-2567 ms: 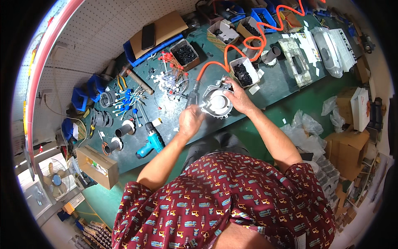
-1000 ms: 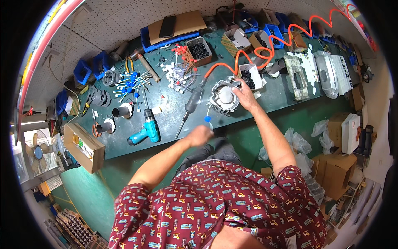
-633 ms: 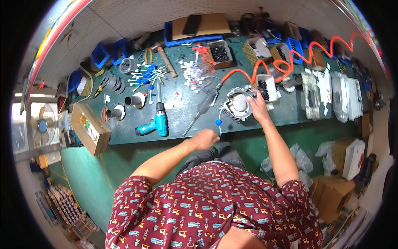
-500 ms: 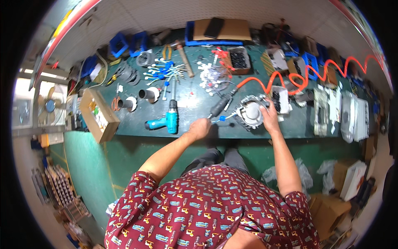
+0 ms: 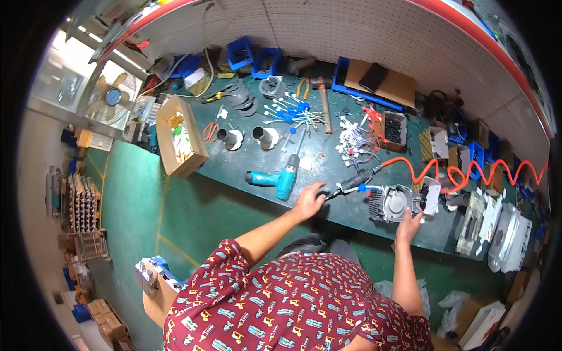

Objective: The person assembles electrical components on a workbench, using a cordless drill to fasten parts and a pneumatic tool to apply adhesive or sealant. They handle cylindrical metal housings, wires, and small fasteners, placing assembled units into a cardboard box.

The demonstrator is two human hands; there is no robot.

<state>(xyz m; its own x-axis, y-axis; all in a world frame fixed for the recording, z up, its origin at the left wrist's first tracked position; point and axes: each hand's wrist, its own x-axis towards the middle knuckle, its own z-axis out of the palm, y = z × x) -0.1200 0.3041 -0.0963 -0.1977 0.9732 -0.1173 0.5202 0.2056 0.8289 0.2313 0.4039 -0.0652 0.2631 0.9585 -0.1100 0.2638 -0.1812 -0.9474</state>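
Ideally, we're steadying the housing (image 5: 397, 203) with our right hand (image 5: 408, 229), left hand (image 5: 308, 203) guiding the driver (image 5: 356, 180) left of it, each grip's closure unclear.

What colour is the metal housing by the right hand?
The metal housing is silver-grey, its left-side fins darker; head view shows it best.

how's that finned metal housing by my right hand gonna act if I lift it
The finned metal housing will probably feel rigid and fairly heavy for its size, given its cast-looking body and fins. It seems unlikely to roll, since it sits with its round face up. The thin pale cable beside it looks slender, so it would likely flop.
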